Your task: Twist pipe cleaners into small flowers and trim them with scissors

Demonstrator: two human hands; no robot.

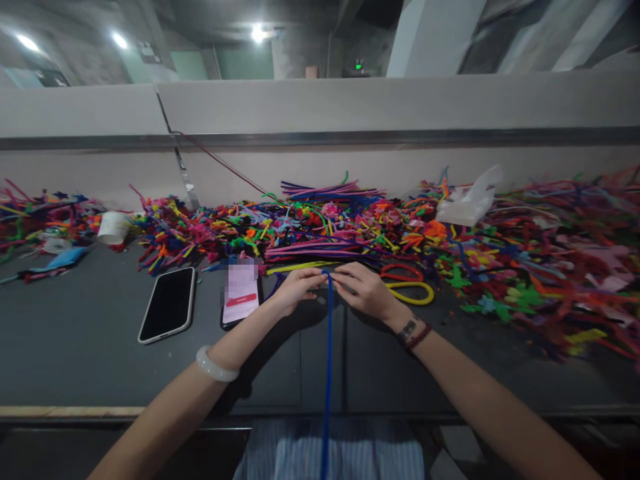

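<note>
A blue pipe cleaner [329, 353] hangs from my fingertips down toward my lap, its upper end bent over between both hands. My left hand [299, 288] pinches that end from the left side. From the right, my right hand [367, 293] closes its thumb and fingers on the same end, close beside the left. The exact shape of the bend is partly hidden by my fingers. Just beyond my hands lies a bundle of pink and purple pipe cleaners [315, 251]. A looped yellow pipe cleaner [417, 294] rests right of my right hand.
Heaps of coloured pipe cleaner pieces [185, 230] line the back of the dark table [100, 360]. Left of my hands lie a dark-screened phone [169, 305] and a lit phone [242, 300]. A paper cup [113, 228] and a tissue pack [467, 203] stand among the heaps.
</note>
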